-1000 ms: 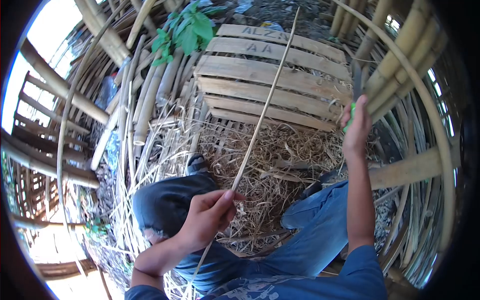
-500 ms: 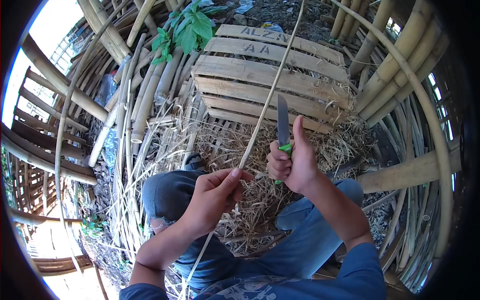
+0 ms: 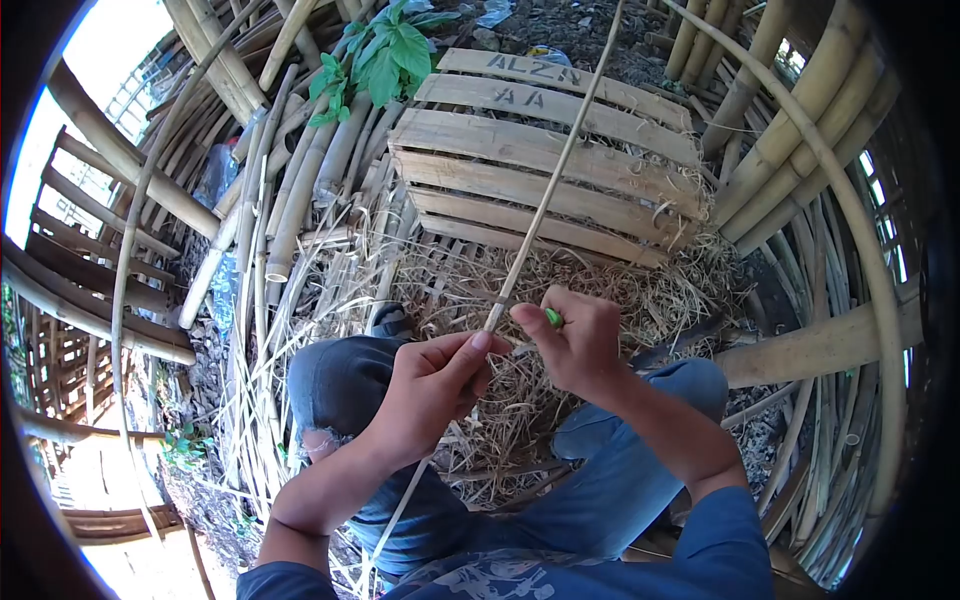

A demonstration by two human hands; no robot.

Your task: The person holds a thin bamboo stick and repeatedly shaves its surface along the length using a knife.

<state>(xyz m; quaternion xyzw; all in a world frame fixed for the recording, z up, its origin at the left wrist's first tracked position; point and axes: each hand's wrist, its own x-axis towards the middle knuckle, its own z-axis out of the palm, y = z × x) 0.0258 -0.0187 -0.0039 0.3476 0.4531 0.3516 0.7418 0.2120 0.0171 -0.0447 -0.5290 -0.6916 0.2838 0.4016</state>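
My left hand [image 3: 432, 392] is closed around a long thin bamboo strip [image 3: 548, 192], thumb on top. The strip slants from the lower left, past my knee, up to the top of the view. Close on its right, my right hand [image 3: 580, 340] is closed around the green handle of a knife [image 3: 552, 317]. The blade points left and lies against or across the strip just above my left hand; most of it is hard to make out. Whether its edge has entered the strip, I cannot tell.
A slatted wooden crate [image 3: 540, 165] with stencilled letters stands in front of me. Curly shavings [image 3: 520, 420] cover the ground between my legs. Bamboo poles [image 3: 300, 200] and thin strips lie at left, near a leafy green plant [image 3: 385, 60]. More bamboo poles [image 3: 800, 120] stand at right.
My right hand has turned, bringing the knife from upright down to the left onto the strip. My left hand keeps its hold on the strip in nearly the same place.
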